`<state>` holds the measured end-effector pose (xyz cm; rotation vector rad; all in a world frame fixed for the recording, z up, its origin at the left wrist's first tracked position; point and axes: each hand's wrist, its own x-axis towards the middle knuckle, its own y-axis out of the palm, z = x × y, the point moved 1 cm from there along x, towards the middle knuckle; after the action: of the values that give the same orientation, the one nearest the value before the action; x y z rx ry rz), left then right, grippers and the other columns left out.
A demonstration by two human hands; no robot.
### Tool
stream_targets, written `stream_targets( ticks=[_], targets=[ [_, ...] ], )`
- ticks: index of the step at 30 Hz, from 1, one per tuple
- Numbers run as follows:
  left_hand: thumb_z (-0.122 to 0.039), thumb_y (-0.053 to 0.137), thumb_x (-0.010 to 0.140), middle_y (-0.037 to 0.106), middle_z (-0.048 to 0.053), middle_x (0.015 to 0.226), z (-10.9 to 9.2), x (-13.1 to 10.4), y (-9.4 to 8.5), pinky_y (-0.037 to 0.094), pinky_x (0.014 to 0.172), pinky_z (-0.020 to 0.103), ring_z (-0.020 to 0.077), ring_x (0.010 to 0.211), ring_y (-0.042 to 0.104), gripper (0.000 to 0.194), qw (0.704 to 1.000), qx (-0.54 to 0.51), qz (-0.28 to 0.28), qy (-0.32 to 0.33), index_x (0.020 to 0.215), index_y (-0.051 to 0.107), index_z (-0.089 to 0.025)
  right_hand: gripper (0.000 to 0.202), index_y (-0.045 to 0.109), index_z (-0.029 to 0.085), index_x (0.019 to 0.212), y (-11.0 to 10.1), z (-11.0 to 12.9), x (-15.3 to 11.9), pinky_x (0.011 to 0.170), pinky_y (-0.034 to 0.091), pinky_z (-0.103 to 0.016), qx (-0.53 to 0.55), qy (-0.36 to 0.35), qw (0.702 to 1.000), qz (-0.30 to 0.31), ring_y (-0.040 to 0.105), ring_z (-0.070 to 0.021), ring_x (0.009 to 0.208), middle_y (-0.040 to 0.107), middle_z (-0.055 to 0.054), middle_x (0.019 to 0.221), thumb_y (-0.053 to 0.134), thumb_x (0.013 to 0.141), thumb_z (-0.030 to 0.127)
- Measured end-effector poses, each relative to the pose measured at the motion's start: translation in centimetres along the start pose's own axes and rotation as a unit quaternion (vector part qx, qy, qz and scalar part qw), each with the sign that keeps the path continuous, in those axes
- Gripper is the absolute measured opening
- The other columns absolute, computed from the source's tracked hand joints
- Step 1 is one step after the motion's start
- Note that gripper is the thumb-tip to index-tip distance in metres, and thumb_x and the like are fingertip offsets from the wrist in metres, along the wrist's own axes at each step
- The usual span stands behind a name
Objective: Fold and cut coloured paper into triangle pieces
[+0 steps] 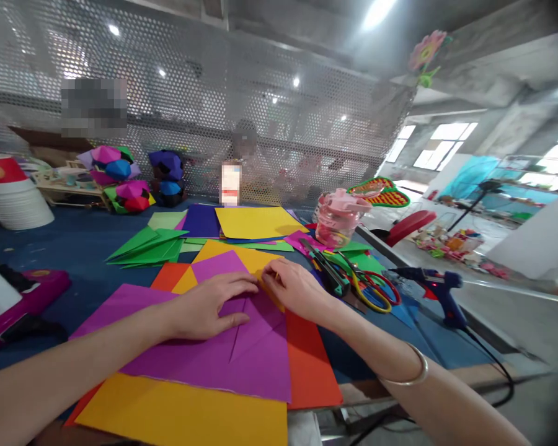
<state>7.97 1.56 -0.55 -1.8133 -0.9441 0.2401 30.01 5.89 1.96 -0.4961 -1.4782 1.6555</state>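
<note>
A large purple paper sheet (177,356) lies over orange-yellow (190,412) and red-orange (309,365) sheets near the table's front edge. On it is a smaller purple piece with crease lines (255,322). My left hand (209,306) lies flat on the purple paper, fingers stretched toward the right. My right hand (295,285) is closed at the right edge of the smaller purple piece, its thumb and fingertips pinched together. What lies between those fingertips is too small to make out.
Folded green papers (151,244) and a yellow sheet (260,222) lie behind. At right are a box cutter (328,269), scissors (376,291), a pink jar (337,220) and a glue gun (439,291). Paper cups (18,201) and a magenta device (32,300) stand at left.
</note>
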Motion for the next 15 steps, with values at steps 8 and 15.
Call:
stream_targets(
  ticks=[8,15],
  targets=[
    [-0.045,0.053,0.099,0.037,0.009,0.162,0.3,0.0,0.2,0.03,0.121,0.047,0.0275,0.148,0.035,0.064,0.998,0.036,0.032,-0.039,0.156,0.032,-0.025,0.022,0.064,0.019,0.114,-3.6,-2.9,0.4,0.088,0.045,-0.029,-0.092,0.1,0.988,-0.068,0.063,-0.0211,0.107,0.065,-0.01,0.118,0.047,0.102,0.027],
    [-0.062,0.046,0.098,0.036,0.015,0.161,0.0,-0.1,0.0,0.031,0.12,0.048,0.0316,0.147,0.036,0.075,0.995,0.018,0.036,-0.091,0.157,0.028,-0.019,0.044,0.057,0.005,0.122,-5.4,-6.1,-1.1,0.083,0.049,-0.051,-0.203,0.284,0.937,-0.026,0.064,-0.0458,0.11,0.062,-0.031,0.119,0.057,0.097,0.042]
  ],
)
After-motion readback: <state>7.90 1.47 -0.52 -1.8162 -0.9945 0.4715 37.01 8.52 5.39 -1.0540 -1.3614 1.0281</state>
